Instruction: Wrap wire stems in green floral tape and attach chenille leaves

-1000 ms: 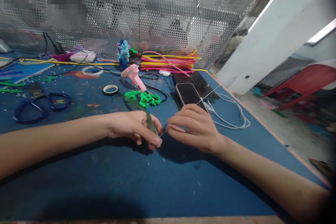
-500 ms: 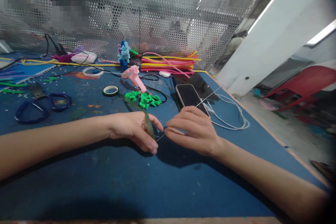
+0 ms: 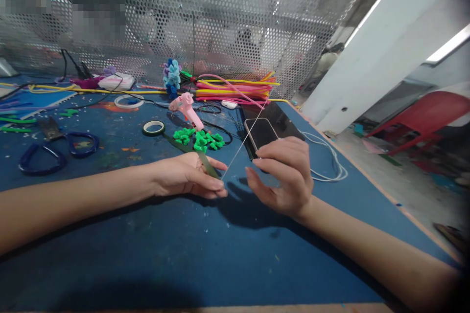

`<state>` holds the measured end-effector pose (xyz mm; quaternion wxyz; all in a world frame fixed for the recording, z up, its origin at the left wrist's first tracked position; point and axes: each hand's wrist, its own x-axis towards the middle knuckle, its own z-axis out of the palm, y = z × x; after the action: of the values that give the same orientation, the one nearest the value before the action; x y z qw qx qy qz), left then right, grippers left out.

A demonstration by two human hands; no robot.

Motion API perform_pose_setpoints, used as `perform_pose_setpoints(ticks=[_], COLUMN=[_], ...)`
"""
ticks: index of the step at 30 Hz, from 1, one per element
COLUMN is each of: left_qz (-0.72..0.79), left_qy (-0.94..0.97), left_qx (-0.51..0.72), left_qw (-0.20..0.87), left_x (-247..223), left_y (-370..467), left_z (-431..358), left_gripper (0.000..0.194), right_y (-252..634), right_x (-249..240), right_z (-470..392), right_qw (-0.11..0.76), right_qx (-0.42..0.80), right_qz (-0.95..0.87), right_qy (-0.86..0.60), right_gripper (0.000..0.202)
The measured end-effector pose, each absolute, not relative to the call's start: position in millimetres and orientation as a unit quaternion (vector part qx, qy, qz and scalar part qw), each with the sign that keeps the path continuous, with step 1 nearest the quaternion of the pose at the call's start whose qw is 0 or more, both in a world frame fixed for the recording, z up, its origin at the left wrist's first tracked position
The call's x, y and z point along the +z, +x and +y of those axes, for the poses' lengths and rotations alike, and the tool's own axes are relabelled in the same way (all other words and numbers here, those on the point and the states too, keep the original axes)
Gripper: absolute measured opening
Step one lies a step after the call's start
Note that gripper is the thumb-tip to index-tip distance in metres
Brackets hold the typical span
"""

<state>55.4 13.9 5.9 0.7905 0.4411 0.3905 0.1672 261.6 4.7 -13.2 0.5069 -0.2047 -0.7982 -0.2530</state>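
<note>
Your left hand (image 3: 191, 176) pinches a thin, straight, pale wire (image 3: 243, 145) between thumb and fingertips, together with the end of a flat, dark green strip of tape (image 3: 208, 165). From that pinch, the wire slants up and to your right, passing in front of a black-screened phone with a pale rim (image 3: 265, 136). The tape runs back across your left hand to a dark green tape roll with a white core (image 3: 146, 131), lying on the blue-topped counter (image 3: 183, 254).

Your right hand (image 3: 284, 171) is released: its fingers are loosely curled and parted, apart from the wire, and you hold nothing visible in it. A looped white cable (image 3: 330, 179) lies beyond that hand, near the phone.

Just beside the tape strip sit fuzzy, bright green flower shapes (image 3: 200, 141), with a pink glue gun (image 3: 189, 109) behind them. To your left lie blue-handled metal scissors (image 3: 55, 132). Farther back rests a bundle of pink, yellow and orange fuzzy stems (image 3: 235, 90).
</note>
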Motion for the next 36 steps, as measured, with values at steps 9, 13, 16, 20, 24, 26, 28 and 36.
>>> perform_pose_setpoints(ticks=[9, 13, 16, 20, 24, 26, 28, 36], left_qz=[0.371, 0.336, 0.319, 0.333, 0.343, 0.352, 0.367, 0.404], left_qy=[0.443, 0.456, 0.468, 0.467, 0.480, 0.488, 0.492, 0.528], left_qx=[0.151, 0.149, 0.146, 0.158, 0.171, 0.176, 0.187, 0.230], left_qw=[0.802, 0.810, 0.811, 0.804, 0.789, 0.779, 0.767, 0.710], left_x=[4.2, 1.8, 1.3, 0.4, 0.3, 1.4, 2.7, 0.0], left_y=[56.7, 56.8, 56.7, 57.7, 59.0, 59.8, 60.7, 64.0], left_z=[10.8, 9.1, 7.6, 6.8, 5.4, 4.0, 2.1, -4.0], left_gripper=[0.054, 0.036, 0.025, 0.028, 0.025, 0.023, 0.026, 0.030], right_y=[243.2, 238.1, 236.6, 236.1, 235.9, 235.7, 235.3, 233.0], right_x=[-8.7, -9.2, -12.6, -16.7, -18.6, -19.0, -19.2, -18.2], right_z=[-5.2, -3.4, -2.6, -2.0, -2.1, -2.4, -2.8, -5.7], right_qw=[0.428, 0.384, 0.370, 0.370, 0.389, 0.396, 0.399, 0.405], right_qx=[0.427, 0.629, 0.674, 0.671, 0.640, 0.635, 0.630, 0.591], right_qz=[-0.679, -0.562, -0.525, -0.526, -0.543, -0.541, -0.541, -0.568], right_qy=[-0.416, -0.374, -0.365, -0.369, -0.378, -0.384, -0.390, -0.405], right_gripper=[0.019, 0.022, 0.021, 0.022, 0.022, 0.021, 0.019, 0.019])
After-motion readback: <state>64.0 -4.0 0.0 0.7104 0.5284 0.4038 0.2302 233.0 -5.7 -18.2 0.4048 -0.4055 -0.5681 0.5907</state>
